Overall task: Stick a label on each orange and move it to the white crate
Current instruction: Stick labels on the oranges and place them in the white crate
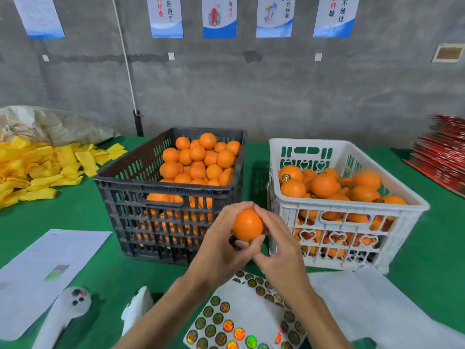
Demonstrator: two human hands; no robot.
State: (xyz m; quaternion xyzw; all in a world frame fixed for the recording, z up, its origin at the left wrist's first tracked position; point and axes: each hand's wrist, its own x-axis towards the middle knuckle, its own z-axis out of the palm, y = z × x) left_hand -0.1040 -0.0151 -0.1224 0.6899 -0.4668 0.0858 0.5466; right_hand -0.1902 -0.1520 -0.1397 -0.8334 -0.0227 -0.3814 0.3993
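Note:
An orange [247,224] is held up in front of the two crates. My left hand [221,250] cups it from the left and below, fingers curled round it. My right hand [276,248] curls against its right side, fingertips at the top of the fruit. A sheet of round shiny labels [226,321] lies on the green table below my wrists. The black crate [141,197] at centre holds several unlabelled oranges. The white crate [352,205] to its right holds several oranges, some showing a label.
A pile of yellow foam nets [37,170] and a grey sack [57,124] lie at the left. White paper sheets [50,268] and a white handheld device [68,308] sit front left. More white paper [377,306] lies front right. Red flat packs [442,157] are stacked far right.

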